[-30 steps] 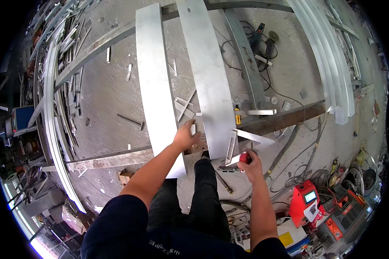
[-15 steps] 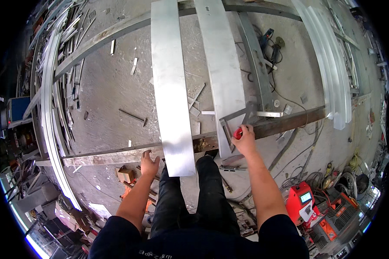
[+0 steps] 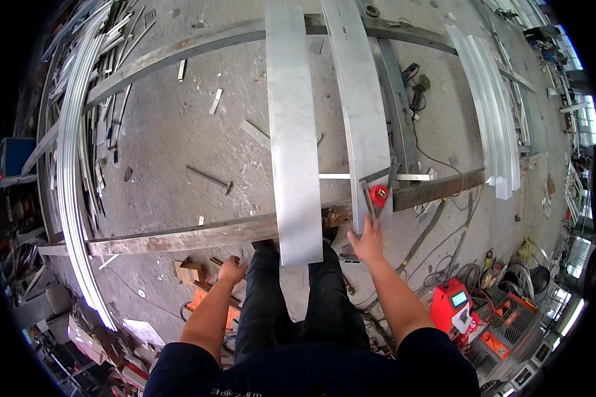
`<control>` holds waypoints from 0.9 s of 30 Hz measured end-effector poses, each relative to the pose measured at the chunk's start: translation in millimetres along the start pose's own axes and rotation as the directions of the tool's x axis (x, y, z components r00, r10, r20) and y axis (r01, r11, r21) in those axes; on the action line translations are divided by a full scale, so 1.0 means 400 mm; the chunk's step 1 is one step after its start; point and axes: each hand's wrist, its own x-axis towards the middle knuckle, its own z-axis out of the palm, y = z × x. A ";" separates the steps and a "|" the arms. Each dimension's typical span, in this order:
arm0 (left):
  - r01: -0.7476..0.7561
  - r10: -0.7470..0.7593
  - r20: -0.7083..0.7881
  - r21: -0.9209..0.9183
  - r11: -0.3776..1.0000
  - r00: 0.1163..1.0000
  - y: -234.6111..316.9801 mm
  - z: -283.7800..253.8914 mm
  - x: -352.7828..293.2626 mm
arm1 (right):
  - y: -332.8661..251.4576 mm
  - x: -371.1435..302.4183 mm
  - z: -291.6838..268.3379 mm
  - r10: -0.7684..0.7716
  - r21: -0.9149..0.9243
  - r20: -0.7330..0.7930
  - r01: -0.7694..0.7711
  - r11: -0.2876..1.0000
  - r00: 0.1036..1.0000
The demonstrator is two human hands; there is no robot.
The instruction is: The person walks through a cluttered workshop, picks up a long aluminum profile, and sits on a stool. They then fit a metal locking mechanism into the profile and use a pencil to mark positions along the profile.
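Two long flat silver metal strips, a left one (image 3: 295,145) and a right one (image 3: 361,112), lie side by side across the steel beams. My right hand (image 3: 369,243) is at the near end of the right strip, thumb and fingers apart. Its fingertips reach the lower end of a dark metal square (image 3: 367,195); whether they press on it or on the strip is unclear. A red tape measure (image 3: 379,195) rests beside the square, out of my hand. My left hand (image 3: 232,270) hangs left of my legs, holding nothing, its fingers loosely bent and apart.
A rusty near beam (image 3: 179,239) and a far beam (image 3: 192,46) support the strips. Bundled silver profiles (image 3: 73,159) lie left, and more profiles (image 3: 487,112) right. An angle grinder (image 3: 417,96) sits on the floor. A red machine (image 3: 451,304) and cables (image 3: 470,274) stand at lower right.
My right hand has let go of the tape measure and drawn back toward the strip's near end. My left hand has lowered away from the near beam. The whole view has shifted slightly.
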 end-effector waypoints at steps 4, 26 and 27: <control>-0.022 0.019 0.073 0.038 0.999 0.997 -0.081 -0.061 0.012 | 0.050 -0.247 0.121 0.283 0.012 0.407 -0.315 0.949 0.868; -0.224 0.204 0.119 0.197 0.955 0.972 -0.251 0.079 -0.108 | 0.016 -0.725 0.190 0.085 0.131 0.773 -0.289 0.948 0.629; -0.168 0.145 0.163 0.136 0.976 0.976 -0.220 0.088 -0.134 | 0.033 -0.758 0.204 0.054 0.093 0.822 -0.227 0.969 0.566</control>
